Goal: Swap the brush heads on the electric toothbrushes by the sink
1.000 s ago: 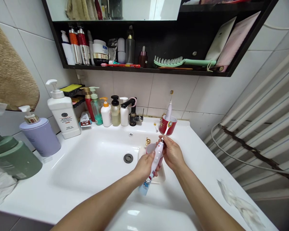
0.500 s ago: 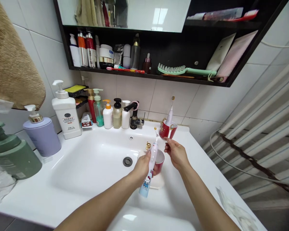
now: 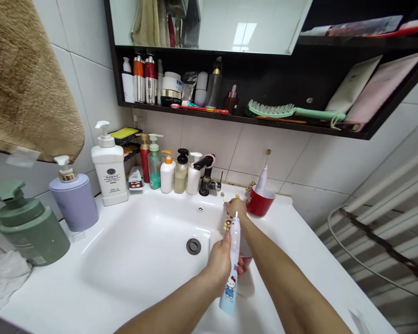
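My left hand (image 3: 220, 262) is closed around a white-and-blue electric toothbrush handle (image 3: 232, 264) with a cartoon cat print. The handle tilts upward, and its thin bare metal-like shaft shows at the top. Behind it, the same hand's fingers also hold a red cup (image 3: 246, 260), mostly hidden. My right hand (image 3: 237, 207) is pinched at the basin's back rim, holding a small toothbrush head (image 3: 223, 195) whose bristle end points up. A second brush head (image 3: 237, 196) shows just behind that hand. To its right stands another red cup (image 3: 263, 204) with a white electric toothbrush (image 3: 262, 178) upright in it.
The white basin (image 3: 142, 246) has a drain (image 3: 193, 246) and a black faucet (image 3: 206, 178). Several pump bottles (image 3: 181, 171) line the back and left, including a purple one (image 3: 75, 202). Above hangs a dark shelf (image 3: 289, 79) with a green hairbrush (image 3: 292, 110).
My right hand has moved left with the brush head, from beside the standing cup to behind the handle's tip. The view has shifted slightly; my left hand keeps its grip.
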{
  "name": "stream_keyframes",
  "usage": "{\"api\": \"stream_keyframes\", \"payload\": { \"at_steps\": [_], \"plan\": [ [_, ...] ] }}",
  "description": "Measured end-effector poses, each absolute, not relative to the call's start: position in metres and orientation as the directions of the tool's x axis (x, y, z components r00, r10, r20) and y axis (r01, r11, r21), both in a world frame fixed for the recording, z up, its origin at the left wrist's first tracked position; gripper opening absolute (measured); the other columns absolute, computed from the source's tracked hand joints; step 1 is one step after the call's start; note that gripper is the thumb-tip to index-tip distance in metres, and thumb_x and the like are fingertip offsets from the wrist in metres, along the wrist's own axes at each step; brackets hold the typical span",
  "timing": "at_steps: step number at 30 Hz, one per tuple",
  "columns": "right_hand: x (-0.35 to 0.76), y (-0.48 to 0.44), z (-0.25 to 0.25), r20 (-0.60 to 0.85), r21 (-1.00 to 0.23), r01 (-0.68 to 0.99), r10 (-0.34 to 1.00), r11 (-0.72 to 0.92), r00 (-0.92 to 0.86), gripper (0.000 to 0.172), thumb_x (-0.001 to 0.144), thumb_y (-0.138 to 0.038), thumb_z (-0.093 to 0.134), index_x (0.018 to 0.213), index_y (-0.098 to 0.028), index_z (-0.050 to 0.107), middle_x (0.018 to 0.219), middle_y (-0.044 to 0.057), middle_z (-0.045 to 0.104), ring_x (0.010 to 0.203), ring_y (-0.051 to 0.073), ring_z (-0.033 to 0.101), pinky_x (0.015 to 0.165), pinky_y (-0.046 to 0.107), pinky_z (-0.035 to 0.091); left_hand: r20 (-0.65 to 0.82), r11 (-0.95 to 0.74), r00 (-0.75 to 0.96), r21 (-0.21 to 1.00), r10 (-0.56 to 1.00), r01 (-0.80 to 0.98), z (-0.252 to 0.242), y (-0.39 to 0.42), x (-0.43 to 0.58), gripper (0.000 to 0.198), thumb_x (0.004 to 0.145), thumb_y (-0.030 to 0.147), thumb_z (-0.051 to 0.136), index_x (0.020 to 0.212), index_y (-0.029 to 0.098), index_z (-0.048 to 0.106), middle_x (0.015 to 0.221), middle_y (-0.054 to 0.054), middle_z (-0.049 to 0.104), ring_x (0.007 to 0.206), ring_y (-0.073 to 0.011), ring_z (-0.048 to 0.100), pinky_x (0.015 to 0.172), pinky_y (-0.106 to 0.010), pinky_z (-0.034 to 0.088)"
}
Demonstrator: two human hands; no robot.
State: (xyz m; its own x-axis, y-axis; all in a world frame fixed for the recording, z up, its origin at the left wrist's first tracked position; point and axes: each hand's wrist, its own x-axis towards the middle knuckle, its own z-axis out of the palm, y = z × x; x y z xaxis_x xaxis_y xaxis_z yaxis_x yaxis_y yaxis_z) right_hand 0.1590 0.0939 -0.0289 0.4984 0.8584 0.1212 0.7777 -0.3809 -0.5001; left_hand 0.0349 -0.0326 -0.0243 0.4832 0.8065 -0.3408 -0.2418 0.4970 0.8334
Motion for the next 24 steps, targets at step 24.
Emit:
{"api": "stream_keyframes", "payload": {
  "at_steps": [24],
  "plan": [
    [0.168, -0.031, 0.005, -0.044, -0.999, -0.002, 0.863, -0.05, 0.503, 0.009, 0.066, -0.024, 0.047, 0.068, -0.016, 0.05, 0.062, 0.0, 0.054, 0.054, 0.007, 0.052, 0.053, 0.019, 0.044, -0.249, 0.399, 0.652, 0.913, 0.716, -0.09, -0.026, -0.051, 0.035, 0.054, 0.058, 0.064, 0.023, 0.062, 0.013, 0.041, 0.044, 0.003, 0.042, 0.032, -0.006, 0.037, 0.035, -0.02, 0.026]
  ]
}}
